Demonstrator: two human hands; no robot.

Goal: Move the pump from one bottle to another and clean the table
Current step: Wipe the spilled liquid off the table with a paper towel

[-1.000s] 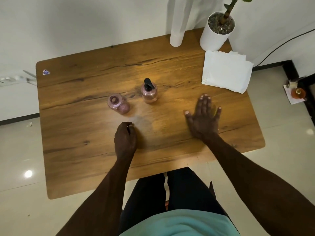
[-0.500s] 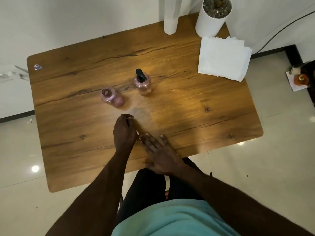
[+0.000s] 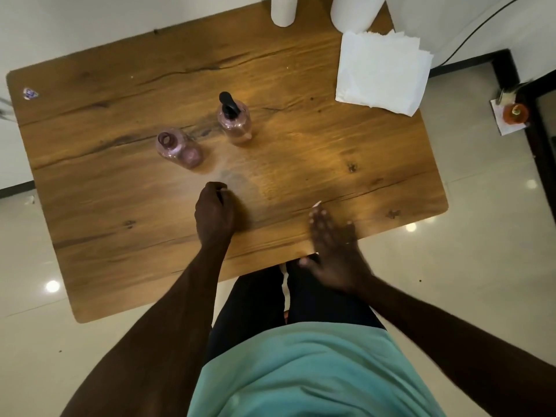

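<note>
Two small pink bottles stand mid-table on the wooden table (image 3: 120,236). The right bottle (image 3: 236,127) carries a black pump (image 3: 228,105). The left bottle (image 3: 177,147) has an open neck and no pump. A dull smear (image 3: 234,179) marks the wood just in front of them. My left hand (image 3: 214,215) rests on the table as a curled fist right behind the smear, and nothing shows in it. My right hand (image 3: 334,248) is blurred, fingers straight, over the table's near edge, holding nothing.
A stack of white paper napkins (image 3: 382,73) lies at the far right corner. A white plant pot (image 3: 355,10) and a white cylinder (image 3: 282,10) stand at the back edge. A small sticker (image 3: 30,93) sits far left. A cable and an orange object (image 3: 516,113) are on the floor at right.
My right hand drew back from the table's right half to beside my left fist, then slid right along the near edge. The left fist stayed put. The view tilted down.
</note>
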